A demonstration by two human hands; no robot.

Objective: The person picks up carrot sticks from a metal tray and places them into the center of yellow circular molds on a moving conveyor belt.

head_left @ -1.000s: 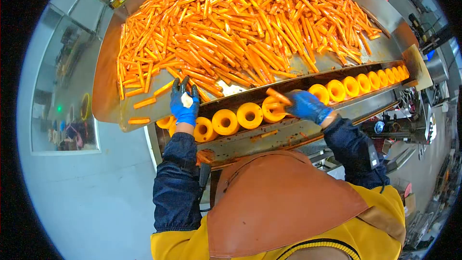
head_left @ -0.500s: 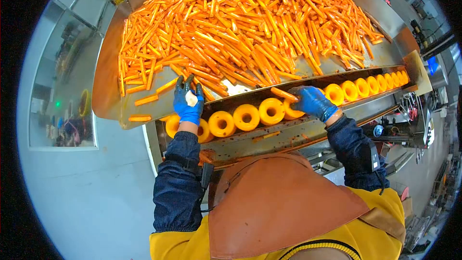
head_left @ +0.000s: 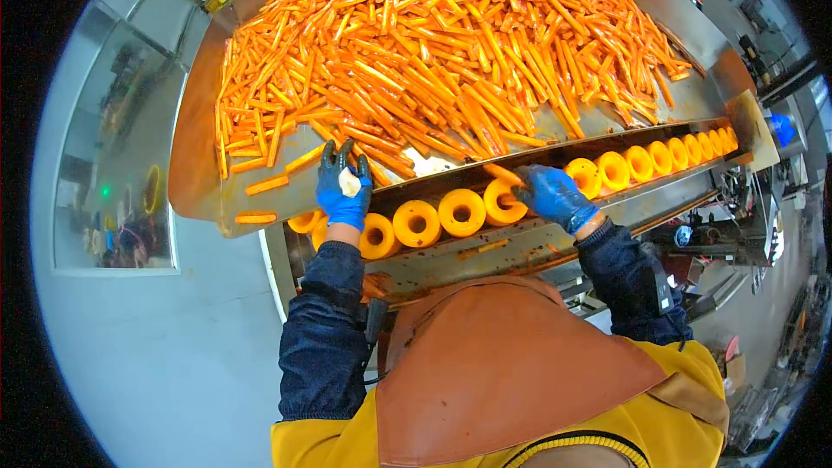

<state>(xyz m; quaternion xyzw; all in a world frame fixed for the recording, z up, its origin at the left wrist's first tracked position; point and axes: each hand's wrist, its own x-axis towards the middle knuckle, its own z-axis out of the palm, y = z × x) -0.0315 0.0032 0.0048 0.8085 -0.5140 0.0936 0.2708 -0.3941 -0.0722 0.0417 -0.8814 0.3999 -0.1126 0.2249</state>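
Observation:
My left hand [head_left: 345,186], in a blue glove with dark fingertips, lies at the near edge of the metal tray, palm down and fingers spread over orange sticks; a pale patch shows on its back. My right hand [head_left: 555,195], gloved alike, is closed around one end of an orange stick [head_left: 503,174] above the row of yellow rings. A yellow ring [head_left: 461,212] with a dark hole stands left of that stick. Another yellow ring [head_left: 416,224] is closer to my left hand. The large pile of orange sticks [head_left: 416,61] covers much of the tray.
The metal tray [head_left: 204,147] has a raised rim. Along its near side runs a metal trough [head_left: 433,264] with yellow rings in a line. A few loose sticks [head_left: 267,184] lie at the left. A glazed wall panel [head_left: 113,165] is at far left, and machinery stands at right.
The yellow rings have shifted along the trough relative to my hands. My right hand has moved slightly left and down with the stick. My left hand has barely moved.

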